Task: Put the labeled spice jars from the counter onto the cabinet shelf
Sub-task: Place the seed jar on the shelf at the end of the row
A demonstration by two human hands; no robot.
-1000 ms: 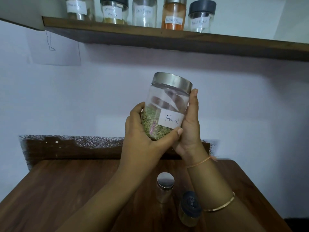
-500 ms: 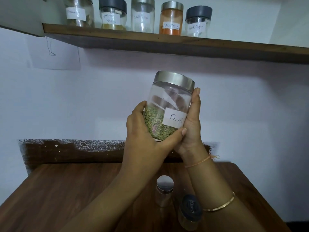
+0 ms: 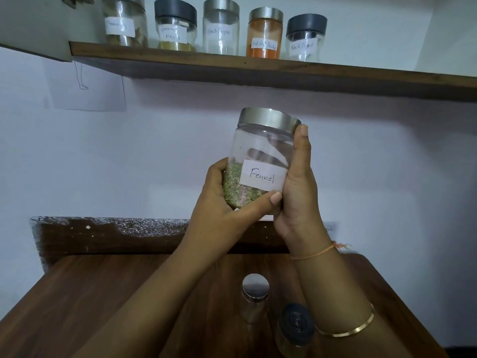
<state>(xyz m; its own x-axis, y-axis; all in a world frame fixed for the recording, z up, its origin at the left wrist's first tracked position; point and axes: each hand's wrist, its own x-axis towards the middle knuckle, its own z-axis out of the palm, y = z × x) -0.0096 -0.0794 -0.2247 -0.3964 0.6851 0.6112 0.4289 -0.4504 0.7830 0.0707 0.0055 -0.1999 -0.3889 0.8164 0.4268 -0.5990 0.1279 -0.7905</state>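
Both hands hold a clear jar labelled "Fennel" [image 3: 260, 161], with a steel lid and green seeds at its bottom, in mid-air below the wooden shelf [image 3: 284, 73]. My left hand [image 3: 227, 202] cups its lower left side, thumb across the front. My right hand [image 3: 299, 187] grips its right side, thumb up at the lid. On the shelf stand several labelled jars, among them an orange red chilli powder jar [image 3: 264, 37] and a dark-lidded black pepper jar [image 3: 304, 38]. On the wooden counter [image 3: 103, 306] below stand a steel-lidded jar [image 3: 254, 298] and a dark-lidded jar [image 3: 295, 329].
The shelf's right part [image 3: 400, 81], beyond the black pepper jar, carries nothing. A white wall [image 3: 154, 151] runs behind, with a sheet of paper [image 3: 87, 89] stuck at upper left. A dark worn backsplash [image 3: 116, 236] borders the counter's far edge.
The fennel jar has turned slightly more upright in both hands, its label now facing me. The view has tilted upward, so the shelf and its jars show lower in the frame.
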